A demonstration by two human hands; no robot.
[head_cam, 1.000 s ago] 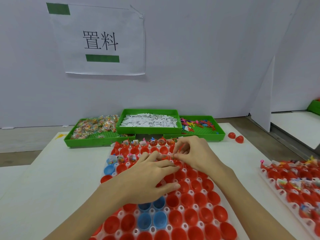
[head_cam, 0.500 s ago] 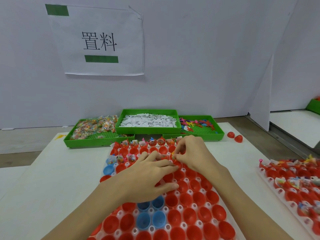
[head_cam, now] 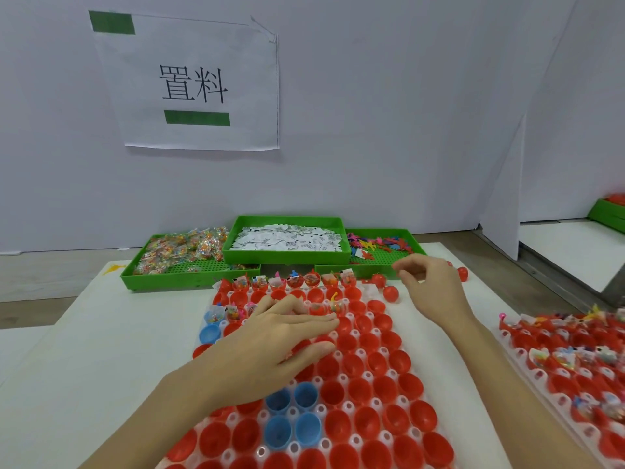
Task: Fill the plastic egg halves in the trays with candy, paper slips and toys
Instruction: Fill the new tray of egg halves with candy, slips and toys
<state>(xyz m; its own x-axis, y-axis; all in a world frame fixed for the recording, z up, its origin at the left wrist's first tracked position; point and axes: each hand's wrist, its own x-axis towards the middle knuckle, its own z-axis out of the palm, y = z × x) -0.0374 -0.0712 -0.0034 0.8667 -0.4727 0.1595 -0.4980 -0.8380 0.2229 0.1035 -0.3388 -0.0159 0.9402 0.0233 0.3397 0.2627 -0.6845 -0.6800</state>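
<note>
1. My left hand (head_cam: 270, 343) lies flat on the big white egg tray (head_cam: 436, 367) in front of me. My fingers are straight and hold nothing.
2. My right hand (head_cam: 429, 289) is up in the air past the far right corner of the tray. The fingers are bent a little, with the thumb and first finger close together. I cannot tell if they pinch something.
3. The tray is full of round red egg halves (head_cam: 378, 363), open side up. A few blue egg halves (head_cam: 292, 414) sit together near me, and one more is at the left edge.
4. Most halves look shiny and hollow. The ones in the far row (head_cam: 294, 279) and a few in the third row have bright bits and paper in them.
5. Three green bins stand at the back of the worktop (head_cam: 84, 333). The left bin has candy bags (head_cam: 182, 248), the middle one has paper slips (head_cam: 287, 240), and the right one has small colored toys (head_cam: 378, 243).
6. Loose red egg halves (head_cam: 390, 293) lie on the worktop just past the tray.
7. Another tray (head_cam: 527, 374) with filled red halves is on my right.
</note>
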